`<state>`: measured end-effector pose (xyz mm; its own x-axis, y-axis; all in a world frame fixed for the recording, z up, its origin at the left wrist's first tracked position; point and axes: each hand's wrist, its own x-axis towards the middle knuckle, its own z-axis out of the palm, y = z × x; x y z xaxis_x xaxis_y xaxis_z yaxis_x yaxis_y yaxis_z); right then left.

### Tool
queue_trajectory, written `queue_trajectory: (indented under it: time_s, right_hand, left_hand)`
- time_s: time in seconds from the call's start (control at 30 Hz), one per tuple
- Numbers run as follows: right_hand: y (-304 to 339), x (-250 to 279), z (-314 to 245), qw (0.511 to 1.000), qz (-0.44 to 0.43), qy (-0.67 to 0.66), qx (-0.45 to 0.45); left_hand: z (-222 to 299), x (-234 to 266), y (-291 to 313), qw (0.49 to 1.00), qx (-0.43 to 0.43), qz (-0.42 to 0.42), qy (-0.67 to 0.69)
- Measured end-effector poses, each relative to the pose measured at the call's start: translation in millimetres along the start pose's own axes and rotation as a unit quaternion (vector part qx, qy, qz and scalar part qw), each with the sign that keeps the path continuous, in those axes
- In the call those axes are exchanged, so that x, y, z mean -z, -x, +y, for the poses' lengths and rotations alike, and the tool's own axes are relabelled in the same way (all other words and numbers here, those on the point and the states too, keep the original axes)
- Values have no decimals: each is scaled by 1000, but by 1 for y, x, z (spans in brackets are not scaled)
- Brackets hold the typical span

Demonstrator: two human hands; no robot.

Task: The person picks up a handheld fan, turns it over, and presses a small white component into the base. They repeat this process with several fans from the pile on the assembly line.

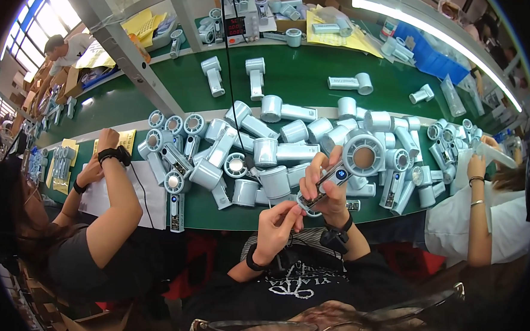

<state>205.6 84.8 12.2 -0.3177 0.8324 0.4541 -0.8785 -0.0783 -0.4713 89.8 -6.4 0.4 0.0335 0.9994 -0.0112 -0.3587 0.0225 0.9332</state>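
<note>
The left hand [275, 231] pinches at a handheld fan's [338, 174] seven-o'clock end, anything between its fingertips too small to tell; the right hand [333, 200] curls around the handle, fan head toward one o'clock. A steady right grip and light left pinch should serve best. Along the green bench [199, 216], a co-worker [119, 203] sits at nine, piled fans [266, 152] lie toward twelve, another co-worker [480, 225] at three.

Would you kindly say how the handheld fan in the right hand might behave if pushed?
The fan is probably stiff, judging by its hard-looking casing. Its shiny surface may prove slippery, and its round head, broader than the handle, could make it swivel.
</note>
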Motion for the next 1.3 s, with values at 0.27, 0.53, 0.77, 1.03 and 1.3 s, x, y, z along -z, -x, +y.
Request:
queue_trajectory:
  time_s: [0.27,0.53,0.77,1.03,1.3]
  right_hand:
    - [13,3,-2,999,-12,-5,-34]
    - [14,10,-20,977,-73,185,-82]
    - [-7,-1,-46,895,-140,383,-182]
    - [-23,-5,-65,794,-190,545,-189]
    - [-41,-17,-104,772,-152,612,-72]
  left_hand:
    - [10,1,7,998,6,-52,-47]
    - [-1,22,2,977,-96,-103,-160]
    - [-5,37,2,972,-175,-93,-126]
    - [-13,47,8,989,-127,-73,-5]
    - [-5,47,8,990,-119,-74,16]
